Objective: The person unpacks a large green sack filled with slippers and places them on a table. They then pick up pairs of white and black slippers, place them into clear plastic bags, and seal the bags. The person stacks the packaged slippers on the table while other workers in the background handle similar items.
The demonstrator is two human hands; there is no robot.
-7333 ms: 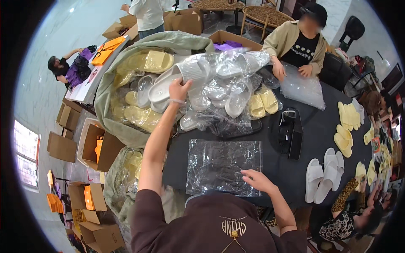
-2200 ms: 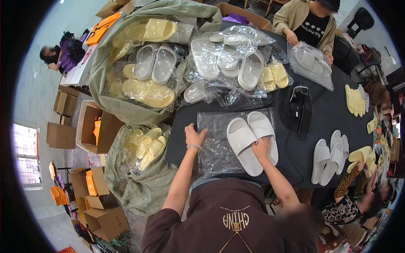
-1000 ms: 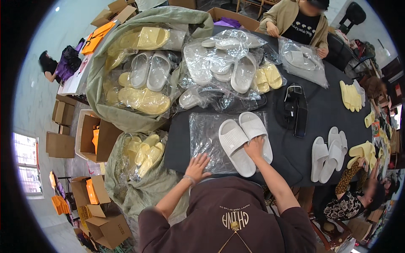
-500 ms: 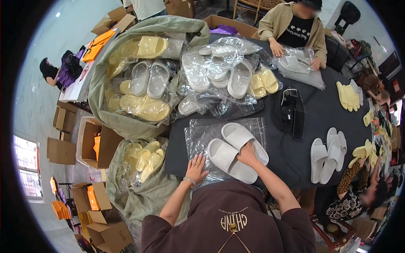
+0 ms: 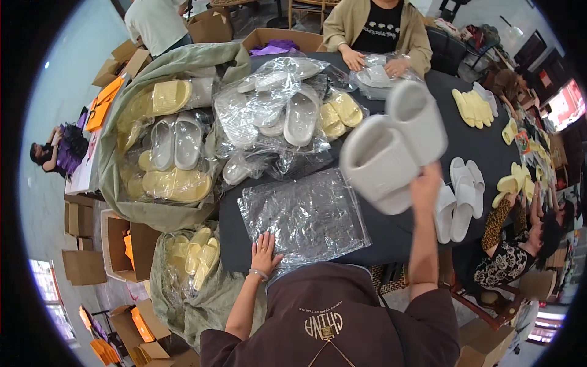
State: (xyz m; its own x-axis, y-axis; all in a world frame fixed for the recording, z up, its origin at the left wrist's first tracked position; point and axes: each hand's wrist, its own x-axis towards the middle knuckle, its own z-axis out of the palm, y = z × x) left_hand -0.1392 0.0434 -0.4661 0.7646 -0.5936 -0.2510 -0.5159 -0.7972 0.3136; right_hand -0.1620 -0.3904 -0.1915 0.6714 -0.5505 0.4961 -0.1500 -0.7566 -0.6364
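A pair of light grey slide slippers [image 5: 384, 160] is lifted above the table, slightly blurred by motion. My right hand [image 5: 425, 186] grips them from the near side; its fingertips are hidden behind the soles. On the dark tabletop [image 5: 391, 244] a clear plastic bag [image 5: 309, 214] lies flat. My left hand [image 5: 264, 252] rests with fingers spread on the bag's lower left corner. More pale grey slippers [image 5: 463, 205] stand on the table to the right of my right hand.
Bagged slippers [image 5: 299, 116] are heaped at the far left of the table, beside a large green sack [image 5: 113, 159] of bagged pairs. A smaller sack [image 5: 177, 312] stands below. Across the table, a person's hands [image 5: 397, 67] handle a bagged slipper. Yellow slippers [image 5: 474, 109] lie far right.
My right hand has raised the grey slippers off the plastic bag and moved them up and right. My left hand stays on the bag. The whole view has shifted.
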